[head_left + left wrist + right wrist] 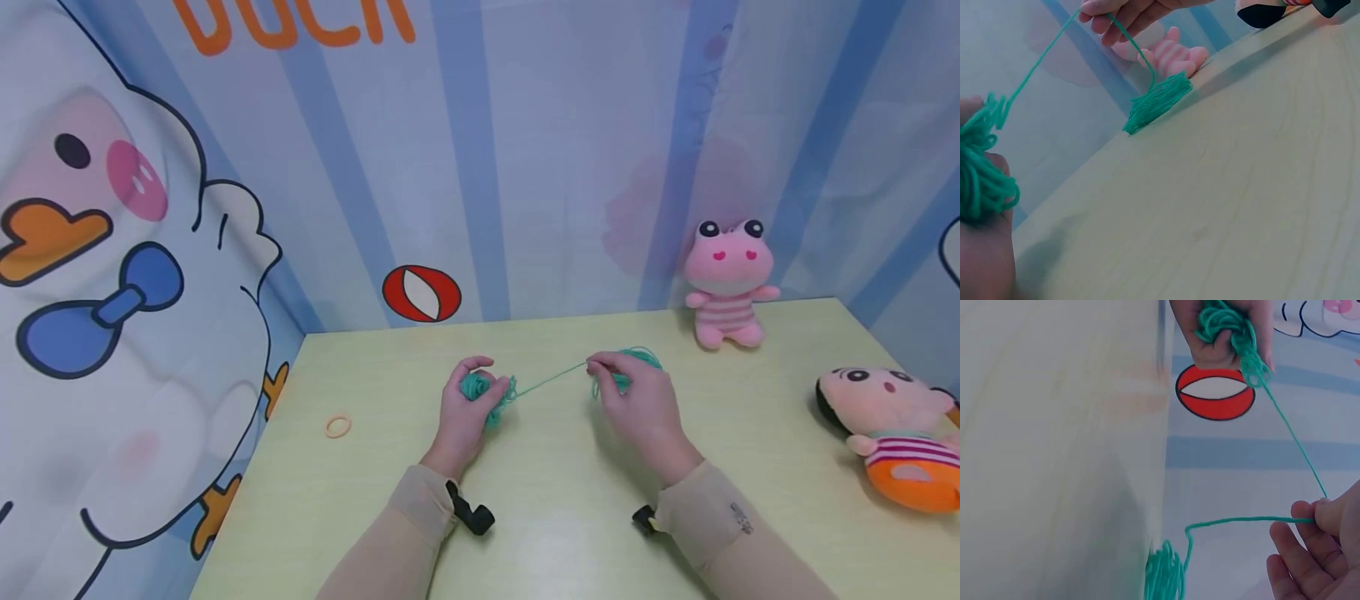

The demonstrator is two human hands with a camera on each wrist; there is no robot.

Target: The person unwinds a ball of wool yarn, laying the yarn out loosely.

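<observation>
My left hand (465, 417) grips a bundle of green yarn (477, 386), its fingers curled round the loops. Loose loops bulge out past the thumb. From that bundle a single strand (551, 380) runs taut up to my right hand (641, 404), which pinches it between thumb and forefinger. Beyond the pinch, the yarn drops to a second green pile (1159, 103), lying on the table behind the right hand. In the right wrist view the right hand's other fingers (1310, 569) are loosely bent below the strand.
An orange ring (338, 427) lies on the pale table (540, 533) at the left. A pink plush toy (727, 283) sits at the back right, and a doll in orange (911, 467) lies at the right edge. A printed curtain (555, 167) hangs behind the table.
</observation>
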